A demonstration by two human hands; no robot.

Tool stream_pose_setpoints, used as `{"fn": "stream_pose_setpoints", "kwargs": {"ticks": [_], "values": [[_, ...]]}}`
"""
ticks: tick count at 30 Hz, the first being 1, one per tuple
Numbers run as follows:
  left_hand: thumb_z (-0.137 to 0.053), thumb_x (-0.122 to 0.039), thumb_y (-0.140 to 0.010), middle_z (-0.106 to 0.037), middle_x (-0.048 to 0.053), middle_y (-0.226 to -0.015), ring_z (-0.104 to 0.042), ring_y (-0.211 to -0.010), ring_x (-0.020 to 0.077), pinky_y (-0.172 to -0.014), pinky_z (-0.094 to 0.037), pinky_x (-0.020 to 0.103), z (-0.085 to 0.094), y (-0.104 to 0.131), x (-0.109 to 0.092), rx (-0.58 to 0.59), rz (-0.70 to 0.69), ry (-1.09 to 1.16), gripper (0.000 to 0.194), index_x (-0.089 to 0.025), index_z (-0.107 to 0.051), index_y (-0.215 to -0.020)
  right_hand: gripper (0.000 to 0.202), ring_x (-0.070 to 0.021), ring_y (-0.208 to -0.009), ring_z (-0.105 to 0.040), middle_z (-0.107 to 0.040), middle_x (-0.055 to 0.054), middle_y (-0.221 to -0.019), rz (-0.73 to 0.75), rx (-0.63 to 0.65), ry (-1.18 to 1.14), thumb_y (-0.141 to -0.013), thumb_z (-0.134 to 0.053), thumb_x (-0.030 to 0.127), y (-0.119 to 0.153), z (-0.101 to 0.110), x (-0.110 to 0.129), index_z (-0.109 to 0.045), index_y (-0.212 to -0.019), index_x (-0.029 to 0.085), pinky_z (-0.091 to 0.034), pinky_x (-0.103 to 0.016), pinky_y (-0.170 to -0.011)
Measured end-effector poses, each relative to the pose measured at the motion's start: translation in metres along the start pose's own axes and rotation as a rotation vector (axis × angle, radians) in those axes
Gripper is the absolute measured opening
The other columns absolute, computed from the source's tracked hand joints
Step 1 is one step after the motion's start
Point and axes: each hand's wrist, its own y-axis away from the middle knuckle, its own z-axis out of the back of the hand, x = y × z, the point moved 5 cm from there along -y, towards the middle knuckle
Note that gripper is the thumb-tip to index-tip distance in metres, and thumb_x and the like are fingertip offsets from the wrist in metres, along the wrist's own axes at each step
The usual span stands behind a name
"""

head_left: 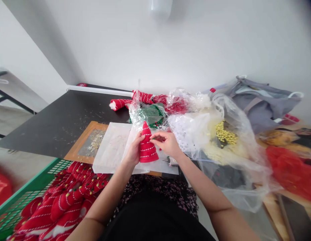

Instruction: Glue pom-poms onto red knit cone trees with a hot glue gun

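Observation:
My left hand (pixel 134 149) is closed around the left side of a red fabric cone (pixel 147 150) with white stitched stripes, held point up over the white sheets (pixel 112 147). At the cone's right side, the fingertips of my right hand (pixel 167 143) are pinched together. Something small and greenish seems to be between them, too small to name. Below my right wrist lies a glue gun (pixel 171 161), partly covered by the arm. Just beyond the cone sits a clear bag of green pompoms (pixel 151 113).
Red striped cones (pixel 120 104) lie at the back. White pompoms (pixel 181 132) and yellow pompoms (pixel 225 134) sit in plastic bags on the right. A framed tray (pixel 86 147) holds gold pieces. A green crate (pixel 32 187) of decorated red cones stands lower left; a grey bag (pixel 260 103) is at far right.

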Motion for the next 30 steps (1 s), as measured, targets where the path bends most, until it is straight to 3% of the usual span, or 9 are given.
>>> {"fn": "stream_pose_setpoints", "kwargs": {"ticks": [8, 13, 18, 22, 24, 26, 28, 29, 30], "values": [[-0.082, -0.034, -0.073, -0.072, 0.0, -0.091, -0.068, -0.073, 0.0173, -0.069, -0.054, 0.028, 0.001, 0.003, 0.001, 0.012, -0.04, -0.079, 0.042, -0.022, -0.064, -0.109, 0.021, -0.017, -0.075, -0.066, -0.076, -0.006, -0.098, 0.131, -0.163, 0.075, -0.092, -0.072, 0.04, -0.011, 0.027, 0.013, -0.082, -0.103, 0.025, -0.054, -0.03, -0.065], [-0.081, -0.036, -0.074, -0.071, -0.002, -0.083, -0.065, -0.065, 0.0162, -0.062, -0.049, 0.026, 0.001, 0.005, 0.005, 0.015, -0.042, -0.209, 0.041, -0.025, -0.063, -0.11, 0.012, -0.0149, -0.064, -0.063, -0.074, -0.001, -0.08, 0.229, -0.177, 0.26, -0.091, -0.076, 0.035, -0.015, 0.02, 0.025, -0.077, -0.092, 0.022, -0.053, -0.029, -0.067], [-0.08, -0.036, -0.077, -0.072, -0.002, -0.086, -0.066, -0.071, 0.0172, -0.068, -0.051, 0.027, -0.001, 0.007, 0.003, 0.058, -0.102, -0.309, 0.038, -0.026, -0.065, -0.111, 0.014, -0.0171, -0.075, -0.067, -0.074, -0.004, -0.085, 0.375, -0.153, 0.357, -0.096, -0.073, 0.03, -0.014, 0.008, 0.027, -0.078, -0.085, 0.022, -0.054, -0.029, -0.068], [-0.081, -0.036, -0.075, -0.073, -0.001, -0.091, -0.067, -0.073, 0.0182, -0.068, -0.052, 0.028, -0.001, 0.006, 0.006, 0.048, -0.075, -0.3, 0.042, -0.026, -0.065, -0.113, 0.018, -0.0158, -0.074, -0.067, -0.073, -0.004, -0.086, 0.392, -0.162, 0.349, -0.1, -0.067, 0.031, -0.01, 0.011, 0.025, -0.082, -0.094, 0.023, -0.054, -0.028, -0.065], [-0.082, -0.038, -0.074, -0.073, 0.0, -0.089, -0.067, -0.069, 0.0184, -0.065, -0.052, 0.029, -0.001, 0.006, 0.007, 0.024, -0.042, -0.275, 0.043, -0.026, -0.064, -0.111, 0.019, -0.0155, -0.071, -0.066, -0.074, -0.005, -0.09, 0.364, -0.248, 0.365, -0.1, -0.065, 0.033, -0.005, 0.034, 0.022, -0.082, -0.1, 0.022, -0.053, -0.028, -0.064], [-0.082, -0.039, -0.073, -0.071, -0.001, -0.084, -0.065, -0.065, 0.0178, -0.062, -0.052, 0.028, 0.0, 0.005, 0.006, 0.002, -0.023, -0.25, 0.042, -0.026, -0.063, -0.109, 0.021, -0.0178, -0.072, -0.067, -0.076, -0.007, -0.093, 0.269, -0.434, 0.466, -0.099, -0.064, 0.033, 0.005, 0.078, 0.013, -0.081, -0.101, 0.02, -0.054, -0.03, -0.067], [-0.081, -0.039, -0.073, -0.069, -0.002, -0.079, -0.064, -0.061, 0.0168, -0.058, -0.05, 0.027, 0.001, 0.004, 0.005, -0.011, -0.013, -0.227, 0.042, -0.027, -0.062, -0.108, 0.021, -0.0219, -0.076, -0.07, -0.078, -0.012, -0.095, 0.04, -0.647, 0.706, -0.097, -0.062, 0.028, 0.02, 0.133, -0.004, -0.079, -0.1, 0.016, -0.056, -0.034, -0.075], [-0.081, -0.038, -0.072, -0.069, -0.002, -0.078, -0.063, -0.06, 0.0164, -0.057, -0.049, 0.026, 0.002, 0.003, 0.005, -0.015, -0.009, -0.218, 0.042, -0.027, -0.061, -0.107, 0.021, -0.0248, -0.08, -0.071, -0.079, -0.015, -0.096, -0.125, -0.669, 0.867, -0.096, -0.061, 0.024, 0.026, 0.158, -0.015, -0.078, -0.103, 0.013, -0.055, -0.037, -0.079], [-0.081, -0.038, -0.072, -0.068, -0.003, -0.077, -0.063, -0.06, 0.0161, -0.056, -0.049, 0.026, 0.002, 0.002, 0.006, -0.018, -0.002, -0.21, 0.042, -0.027, -0.06, -0.107, 0.024, -0.0281, -0.085, -0.072, -0.079, -0.018, -0.098, -0.294, -0.59, 1.026, -0.095, -0.058, 0.02, 0.03, 0.178, -0.029, -0.078, -0.104, 0.011, -0.054, -0.039, -0.083]]}}
